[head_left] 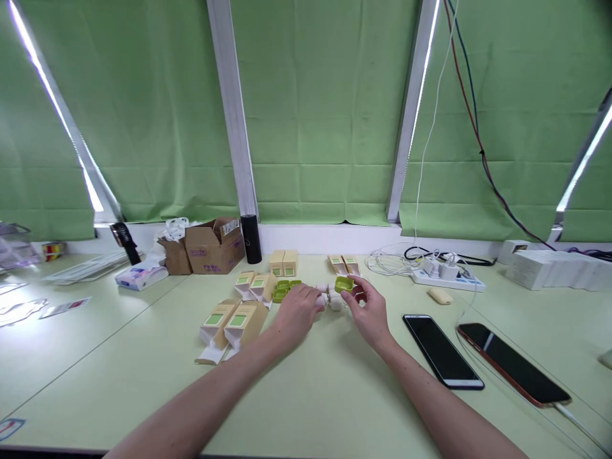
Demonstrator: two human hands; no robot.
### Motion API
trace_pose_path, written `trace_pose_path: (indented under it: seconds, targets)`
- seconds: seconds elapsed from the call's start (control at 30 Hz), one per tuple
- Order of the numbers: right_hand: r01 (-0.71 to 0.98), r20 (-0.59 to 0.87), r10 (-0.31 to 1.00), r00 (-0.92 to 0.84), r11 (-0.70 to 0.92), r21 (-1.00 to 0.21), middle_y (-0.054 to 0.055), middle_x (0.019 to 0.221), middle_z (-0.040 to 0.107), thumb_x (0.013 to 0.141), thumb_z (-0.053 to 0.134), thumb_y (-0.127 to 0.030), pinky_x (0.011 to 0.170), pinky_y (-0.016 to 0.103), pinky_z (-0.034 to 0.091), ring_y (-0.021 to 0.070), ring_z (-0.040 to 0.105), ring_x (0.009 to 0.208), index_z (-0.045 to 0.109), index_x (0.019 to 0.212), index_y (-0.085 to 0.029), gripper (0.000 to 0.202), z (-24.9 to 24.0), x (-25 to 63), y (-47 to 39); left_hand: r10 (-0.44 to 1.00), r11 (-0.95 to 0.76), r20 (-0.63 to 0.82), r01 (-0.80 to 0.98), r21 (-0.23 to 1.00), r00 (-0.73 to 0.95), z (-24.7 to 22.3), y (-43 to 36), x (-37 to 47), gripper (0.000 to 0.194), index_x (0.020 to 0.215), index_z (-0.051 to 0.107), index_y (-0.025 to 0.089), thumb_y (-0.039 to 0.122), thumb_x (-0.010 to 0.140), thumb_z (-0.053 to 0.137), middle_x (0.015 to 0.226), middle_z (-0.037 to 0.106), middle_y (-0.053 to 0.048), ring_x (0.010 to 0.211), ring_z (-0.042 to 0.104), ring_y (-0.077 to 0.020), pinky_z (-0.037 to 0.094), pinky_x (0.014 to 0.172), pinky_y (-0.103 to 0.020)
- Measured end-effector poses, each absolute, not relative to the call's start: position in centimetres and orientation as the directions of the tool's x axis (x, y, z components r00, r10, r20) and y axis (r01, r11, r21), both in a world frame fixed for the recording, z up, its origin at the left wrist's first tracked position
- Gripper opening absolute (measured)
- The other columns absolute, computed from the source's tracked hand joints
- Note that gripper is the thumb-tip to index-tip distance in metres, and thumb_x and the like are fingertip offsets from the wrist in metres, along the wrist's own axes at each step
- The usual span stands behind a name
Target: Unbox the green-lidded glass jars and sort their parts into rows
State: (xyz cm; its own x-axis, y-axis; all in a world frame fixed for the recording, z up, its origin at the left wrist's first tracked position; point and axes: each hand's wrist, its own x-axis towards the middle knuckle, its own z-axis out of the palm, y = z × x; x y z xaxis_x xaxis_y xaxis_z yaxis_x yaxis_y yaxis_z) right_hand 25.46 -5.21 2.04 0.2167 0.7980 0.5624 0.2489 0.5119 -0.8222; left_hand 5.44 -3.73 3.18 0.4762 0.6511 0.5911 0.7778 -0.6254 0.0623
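My right hand (370, 312) pinches a small green square cup (343, 284) between thumb and fingers, a little above the table. My left hand (297, 313) is closed at the fingertips on a small white piece (320, 301); its fingers partly hide it. Between the hands lies a cluster of small white pieces (336, 302), too small to make out fully. Just left of my left hand are several more green cups (281, 292), set close together. Open cream-coloured boxes with green labels (243, 322) lie on their sides nearby, flaps toward me.
Closed cream boxes (284, 262) and two more boxes (343, 264) stand farther back. Two phones (442, 350) (514, 363) lie right of my right arm. A power strip (448, 277) with cables sits behind them. A cardboard box (214, 247) and black cylinder (251, 239) are back left.
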Motion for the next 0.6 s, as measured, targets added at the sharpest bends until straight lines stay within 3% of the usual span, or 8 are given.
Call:
trace_pose_path:
  seconds: [0.13,0.6]
  targets:
    - [0.260,0.577,0.791,0.204,0.524,-0.811,0.006,0.089,0.069,0.085,0.072,-0.045,0.069,0.034,0.052,0.0189,0.058,0.072,0.070,0.122,-0.018,0.045,1.9,25.5,-5.0,0.612,-0.615,0.551,0.779,-0.119,0.568,2.9,-3.4,6.3,0.005,0.090,0.064,0.017,0.016,0.093,0.068,0.094,0.072,-0.009,0.096,0.061,-0.0279,0.047,0.082,-0.041]
    - [0.281,0.584,0.789,0.193,0.526,-0.803,0.004,0.087,0.068,0.086,0.070,-0.043,0.067,0.033,0.050,0.0182,0.058,0.071,0.070,0.121,-0.018,0.043,2.3,25.3,-5.5,0.599,-0.614,0.542,0.773,-0.161,0.589,0.6,-2.7,6.7,0.005,0.092,0.064,0.017,0.016,0.092,0.069,0.093,0.071,-0.008,0.106,0.058,-0.0293,0.042,0.086,-0.042]
